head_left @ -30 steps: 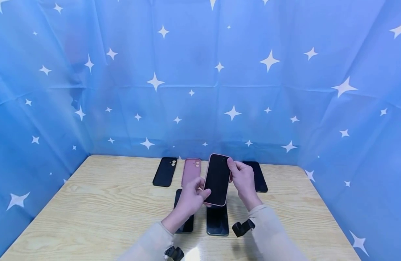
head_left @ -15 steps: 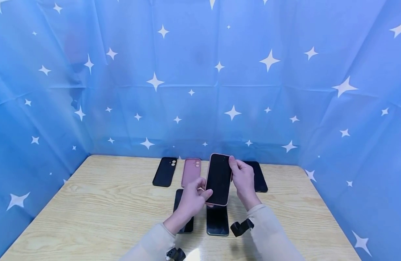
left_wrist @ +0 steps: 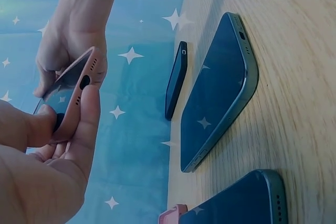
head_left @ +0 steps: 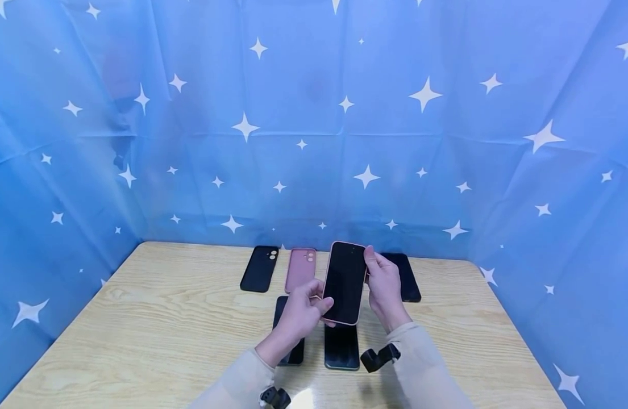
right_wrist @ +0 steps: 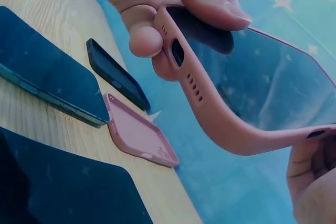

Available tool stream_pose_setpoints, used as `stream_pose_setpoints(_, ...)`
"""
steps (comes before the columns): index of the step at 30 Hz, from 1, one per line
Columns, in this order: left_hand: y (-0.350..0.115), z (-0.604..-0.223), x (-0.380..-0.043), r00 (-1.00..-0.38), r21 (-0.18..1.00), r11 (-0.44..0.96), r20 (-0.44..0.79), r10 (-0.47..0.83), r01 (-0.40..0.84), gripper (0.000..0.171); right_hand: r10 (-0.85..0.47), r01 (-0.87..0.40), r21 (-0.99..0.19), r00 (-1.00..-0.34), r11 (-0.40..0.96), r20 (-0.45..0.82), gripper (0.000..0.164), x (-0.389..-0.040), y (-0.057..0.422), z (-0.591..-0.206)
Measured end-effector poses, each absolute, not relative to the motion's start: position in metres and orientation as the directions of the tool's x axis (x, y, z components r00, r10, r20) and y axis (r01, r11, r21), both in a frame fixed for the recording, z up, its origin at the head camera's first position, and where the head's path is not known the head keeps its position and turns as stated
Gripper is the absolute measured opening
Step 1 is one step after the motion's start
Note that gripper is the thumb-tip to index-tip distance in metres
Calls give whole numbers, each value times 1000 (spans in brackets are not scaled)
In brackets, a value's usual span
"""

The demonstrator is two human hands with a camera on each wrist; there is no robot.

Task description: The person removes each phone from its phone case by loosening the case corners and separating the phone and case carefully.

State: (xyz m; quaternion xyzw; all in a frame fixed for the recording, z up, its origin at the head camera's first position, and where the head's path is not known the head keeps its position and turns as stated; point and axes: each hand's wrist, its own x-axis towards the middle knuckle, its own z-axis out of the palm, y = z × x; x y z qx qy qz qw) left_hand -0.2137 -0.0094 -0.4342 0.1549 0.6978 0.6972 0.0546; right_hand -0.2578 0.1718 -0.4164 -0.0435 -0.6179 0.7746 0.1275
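Note:
A phone (head_left: 344, 284) with a dark screen sits in a pink phone case, held tilted above the table in both hands. The pink rim (right_wrist: 210, 114), with its port opening and speaker holes, runs round the phone's bottom edge in the right wrist view. My left hand (head_left: 300, 309) grips the lower left corner, thumb on the screen and fingers beneath. My right hand (head_left: 385, 284) holds the upper right side, its thumb near the top corner. The case's back faces away from the head view.
On the wooden table (head_left: 181, 318) lie a black case (head_left: 259, 270) and another pink case (head_left: 300, 270) at the back. Two dark phones lie nearer: one (head_left: 296, 355) partly behind my left arm, one (head_left: 341, 349) below the held phone. A dark phone-shaped thing (head_left: 407, 278) lies right.
The held phone and both hands have shifted slightly to the right. Both hands keep their grip, and the things on the table stay in place.

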Motion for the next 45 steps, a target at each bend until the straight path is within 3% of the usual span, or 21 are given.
stream_pose_setpoints(8,-11,-436,-218,-932,992,-48,124,340,115,7,230,-138,-944,-971,-299,70,57,-256,172,-417)
stream_pose_setpoints(16,-12,-440,-221,-926,993,-83,109,362,85,5,148,-61,-839,-989,-540,-24,38,-254,171,-414)
stream_pose_setpoints(23,-9,-438,-219,-933,991,-105,113,341,82,5,182,-40,-854,-981,-519,-65,47,-255,169,-413)
stream_pose_setpoints(28,-8,-438,-216,-948,994,-90,88,307,63,10,209,-10,-901,-974,-434,-90,53,-255,168,-416)
stream_pose_setpoints(34,-8,-438,-220,-963,995,-79,85,255,67,6,193,14,-981,-980,-195,-53,52,-252,168,-417)
stream_pose_setpoints(45,-14,-435,-232,-982,989,-77,134,132,125,10,100,-76,-996,-992,45,80,41,-248,163,-422)
